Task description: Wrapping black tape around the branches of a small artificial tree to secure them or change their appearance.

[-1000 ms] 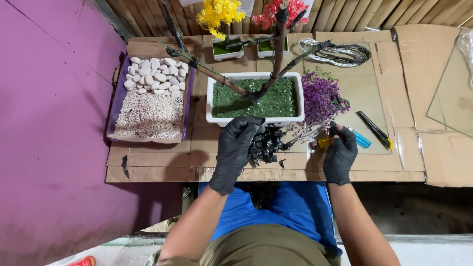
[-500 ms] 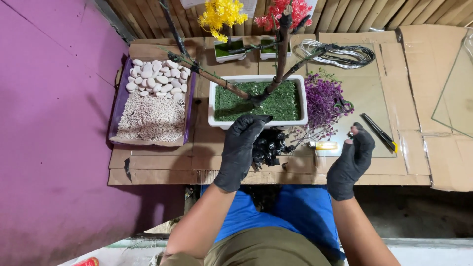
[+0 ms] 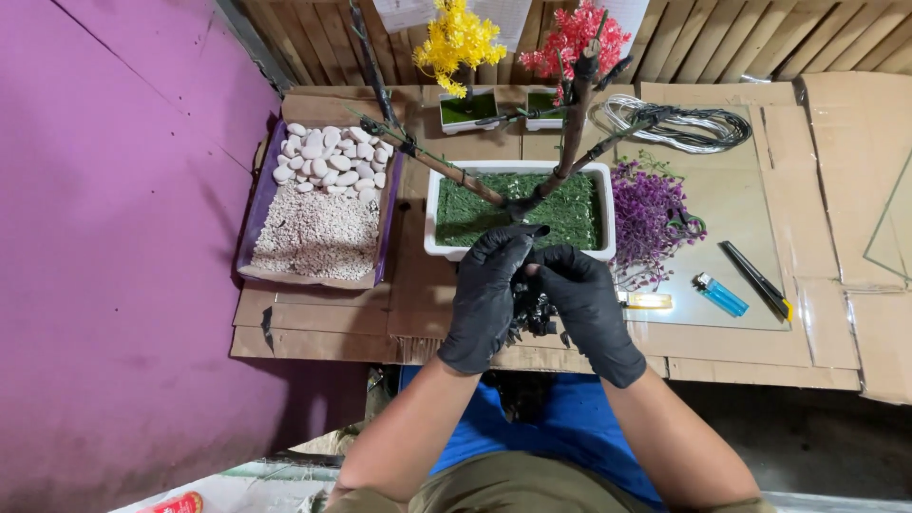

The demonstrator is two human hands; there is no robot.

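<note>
Both of my hands wear black gloves and meet over the front edge of the table. My left hand (image 3: 486,296) and my right hand (image 3: 584,306) together hold a dark, bushy cluster of small artificial leaves (image 3: 534,310) between them. Just beyond the hands stands a white rectangular planter (image 3: 432,228) filled with green moss-like material, with bare brown branches (image 3: 573,119) rising from its middle. A bunch of purple artificial flowers (image 3: 649,217) lies right of the planter.
A purple tray (image 3: 255,215) of white pebbles and fine gravel sits at the left. A yellow lighter (image 3: 648,300), a blue lighter (image 3: 720,294) and a black cutter (image 3: 756,279) lie on a glass sheet at right. Coiled wire (image 3: 679,127) and small yellow- and red-flowered pots (image 3: 465,106) stand behind.
My right hand has left the yellow lighter on the table and moved left to join my left hand on the dark leaf cluster. The camera view sits closer.
</note>
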